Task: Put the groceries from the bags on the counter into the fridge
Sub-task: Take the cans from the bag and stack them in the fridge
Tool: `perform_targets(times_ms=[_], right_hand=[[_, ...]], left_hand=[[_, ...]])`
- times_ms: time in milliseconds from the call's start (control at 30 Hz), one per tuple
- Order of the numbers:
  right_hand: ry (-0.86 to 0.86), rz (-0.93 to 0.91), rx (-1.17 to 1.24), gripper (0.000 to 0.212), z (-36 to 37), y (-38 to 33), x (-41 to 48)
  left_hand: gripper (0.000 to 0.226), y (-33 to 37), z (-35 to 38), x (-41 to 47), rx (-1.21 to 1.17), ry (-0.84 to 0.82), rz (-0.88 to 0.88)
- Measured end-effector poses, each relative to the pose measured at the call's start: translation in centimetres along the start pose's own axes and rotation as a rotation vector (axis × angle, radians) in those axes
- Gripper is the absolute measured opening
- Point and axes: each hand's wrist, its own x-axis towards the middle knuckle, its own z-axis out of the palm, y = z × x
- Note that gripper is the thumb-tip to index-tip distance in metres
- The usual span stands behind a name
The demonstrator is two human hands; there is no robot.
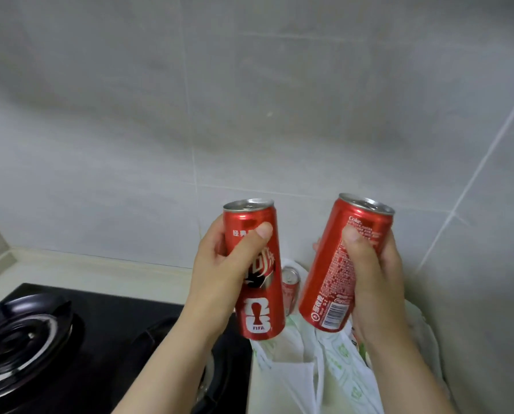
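My left hand [220,273] grips a tall red cola can [260,309] upright, thumb across its front. My right hand [369,276] grips a second red cola can [333,282], tilted slightly with its top leaning right. Both cans are lifted above a white plastic bag with green print [324,363] on the counter. A third red can [290,283] stands behind, between the two held cans, partly hidden by the bag. The fridge is not in view.
A black gas hob [55,333] with a round burner fills the lower left, touching the bag's left side. Grey tiled wall [249,115] rises right behind the counter. A pale counter strip [100,270] runs along the wall.
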Motion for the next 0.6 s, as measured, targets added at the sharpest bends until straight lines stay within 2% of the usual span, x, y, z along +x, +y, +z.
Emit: perform_targets(times_ms=[67,133,300,500,600], right_hand=[[-0.02,-0.006,0.055,0.053,0.2,-1.2,-0.4],[-0.06,-0.036,0.09,0.05,0.2,-2.2,-0.7],[-0.113,-0.064,0.087,0.056,0.4,-4.2,-0.6],[-0.181,-0.101,0.057,0.058,2.7,-6.5,-1.0],[-0.197,-0.135,0.07,0.052,4.8,-7.8,-2.0]], left_hand=[[0.041,1.4,0.5,-0.8,-0.063,-0.006,-0.006],[0.046,2.5,0.9,-1.5,-0.102,-0.007,0.007],[0.058,4.6,1.2,-2.7,-0.047,0.025,0.091],[0.052,6.6,-1.0,-4.4,0.026,0.114,0.165],[0.051,8.3,-2.9,-5.2,0.044,0.141,0.208]])
